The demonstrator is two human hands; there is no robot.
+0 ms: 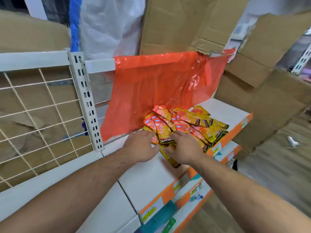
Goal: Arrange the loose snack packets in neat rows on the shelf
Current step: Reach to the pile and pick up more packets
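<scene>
White wire mesh (38,115) is closing off the left side, with brown cardboard showing through its squares. Just right of it a slotted white upright (85,101) is standing at the back edge of the shelf (151,179).

The person's left hand (140,146) is reaching in over the white shelf, its fingers (148,133) lying straight and spread, gripping nothing, their tips touching the near-left edge of the pile. Behind the hand, an orange plastic bag (161,88) is hanging from the rear rail and draping down onto the shelf, so its lower folds are crowding the back of the pile.

The snack packets (183,125), yellow and red, are lying in a loose overlapping heap on the right part of the shelf, some sliding toward the front lip. The right hand (183,148) is resting flat on the near packets, fingers open and spread, pressing on them rather than curling round any; one packet is poking out beneath the wrist.

An orange price strip (232,137) is running along the shelf front. Large cardboard boxes (262,105) are leaning in on the right, close to the shelf end.
</scene>
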